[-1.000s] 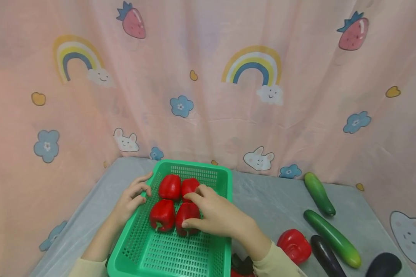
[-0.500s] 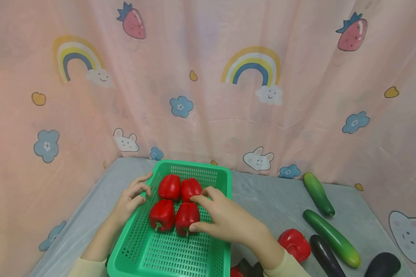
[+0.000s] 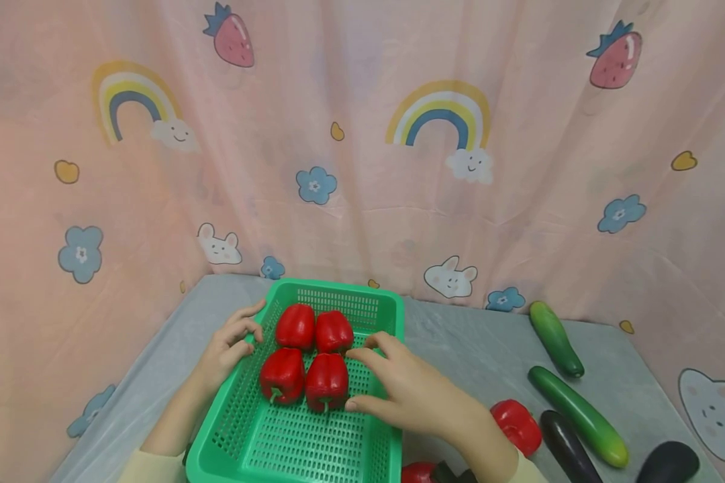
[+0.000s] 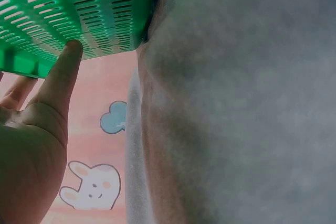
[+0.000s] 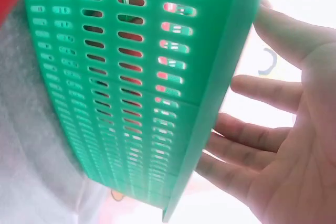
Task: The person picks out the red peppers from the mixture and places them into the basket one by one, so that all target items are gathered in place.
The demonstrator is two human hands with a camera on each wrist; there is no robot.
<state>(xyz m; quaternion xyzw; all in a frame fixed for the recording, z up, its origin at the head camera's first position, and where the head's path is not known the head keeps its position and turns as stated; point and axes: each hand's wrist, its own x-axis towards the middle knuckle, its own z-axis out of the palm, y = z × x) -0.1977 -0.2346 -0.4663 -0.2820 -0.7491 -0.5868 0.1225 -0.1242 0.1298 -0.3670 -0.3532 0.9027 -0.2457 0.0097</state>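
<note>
Inside the green basket (image 3: 299, 463) lie several red bell peppers, placed as two at the back and two in front; the front right bell pepper (image 3: 327, 382) is nearest to my right hand (image 3: 401, 389). That hand holds nothing and hovers over the basket's right side, its fingers bent and spread, the tips just right of the peppers. My left hand (image 3: 226, 345) grips the basket's left rim. In the left wrist view one finger (image 4: 72, 51) of it presses on the slotted outer wall. The right wrist view shows the right fingers (image 5: 262, 93) beyond the rim.
On the grey-covered table (image 3: 459, 355) to the right lie two green cucumbers (image 3: 580, 414), a dark eggplant (image 3: 568, 446), a round dark vegetable (image 3: 667, 463) and a red bell pepper (image 3: 516, 427). Another red pepper (image 3: 419, 472) lies by the basket's front right. A printed pink curtain (image 3: 362, 221) hangs behind.
My right hand has drawn back to the right, off the peppers, so the back right one shows fully. The left hand and the basket stay in place.
</note>
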